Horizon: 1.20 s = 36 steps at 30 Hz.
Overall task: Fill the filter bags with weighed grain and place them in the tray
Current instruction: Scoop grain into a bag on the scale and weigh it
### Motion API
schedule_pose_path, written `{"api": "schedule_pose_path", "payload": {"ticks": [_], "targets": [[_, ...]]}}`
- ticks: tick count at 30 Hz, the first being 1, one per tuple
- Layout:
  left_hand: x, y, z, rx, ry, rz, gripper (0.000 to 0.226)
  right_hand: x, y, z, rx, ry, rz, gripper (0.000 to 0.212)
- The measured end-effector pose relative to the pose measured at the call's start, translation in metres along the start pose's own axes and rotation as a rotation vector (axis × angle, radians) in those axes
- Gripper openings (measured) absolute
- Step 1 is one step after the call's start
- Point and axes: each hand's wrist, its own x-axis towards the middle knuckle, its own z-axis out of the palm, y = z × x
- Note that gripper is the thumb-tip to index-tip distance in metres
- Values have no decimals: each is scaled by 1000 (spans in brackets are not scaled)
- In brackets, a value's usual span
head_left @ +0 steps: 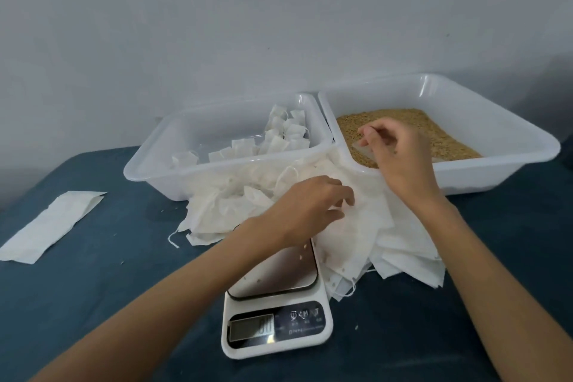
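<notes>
Dark teal cloth (93, 288) covers the work surface in front of a plain pale wall, and from my remote seat everything sits within easy reach. Loose golden-brown grain (434, 130) fills the floor of the right-hand translucent white plastic tray (527, 149). My right hand (400, 152) hovers over it, fingers curled round a small clear plastic scoop (361, 149) whose lip rests on the grain, presumably to lift a portion.

Just in front of both trays lies a heap of empty white paper filter bags with drawstrings (356, 226), spilling onto the white digital kitchen scale (279, 304) so a bag can be drawn straight onto the steel platter. My left hand (313, 205) rests on that heap, fingertips pinching at a single bag; I judge it is separating one to fill.

Finished little tied bags (279, 136) cluster in the far right part of the left translucent tray (148, 170), set beside the grain tray for short transfers. A few stray grains dot the platter. The display is too blurred to read. Well off to the left lies a flat strip of white paper (49, 226).
</notes>
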Motion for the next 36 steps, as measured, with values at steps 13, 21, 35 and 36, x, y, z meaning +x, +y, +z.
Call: {"api": "schedule_pose_path", "payload": {"ticks": [13, 21, 35, 36], "targets": [[-21, -15, -5, -609, 702, -260, 15, -5, -9, 0, 66, 50, -52, 22], [-36, -34, 3, -1228, 888, -541, 12, -26, -28, 19, 362, -578, 94, 47], [-51, -32, 6, -814, 892, -300, 17, -35, -29, 39, 487, -423, 215, 29], [-51, -30, 6, -860, 822, -254, 15, -37, -31, 42, 485, -434, 202, 28]]}}
